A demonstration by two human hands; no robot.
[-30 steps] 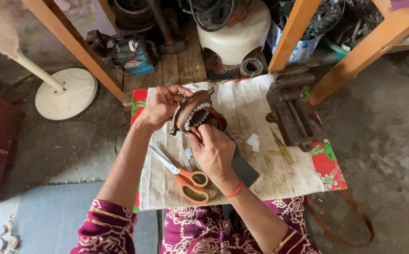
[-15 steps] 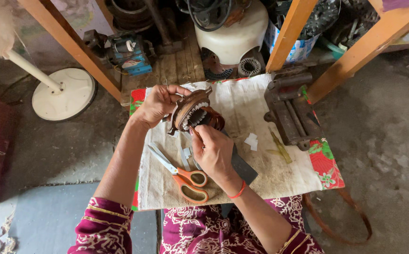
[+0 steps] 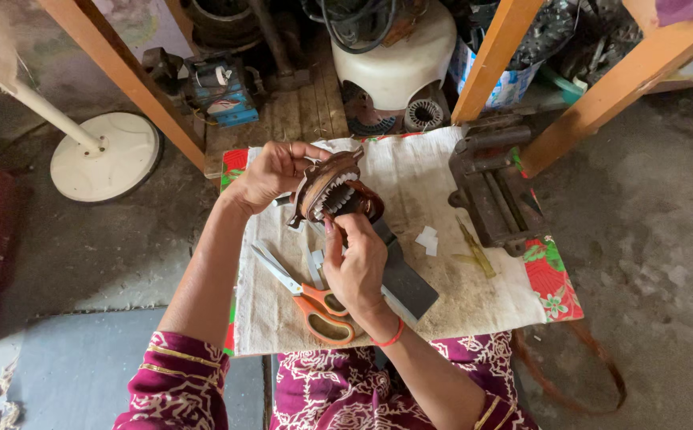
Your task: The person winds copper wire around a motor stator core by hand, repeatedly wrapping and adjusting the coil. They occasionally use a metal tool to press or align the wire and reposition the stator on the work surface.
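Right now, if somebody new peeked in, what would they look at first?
Probably the round brown motor part with pale strips poking from its slots, held up mid-picture by the left hand while the right hand pinches at it. Next, the orange-handled scissors lying on the cloth just below.

Magenta garment, white floral-scroll print, short sleeves with gold-striped cuffs. Ring on left hand (image 3: pixel 271 173). Thin red bangle at wrist of right hand (image 3: pixel 357 267). Forearms bare, nails painted.
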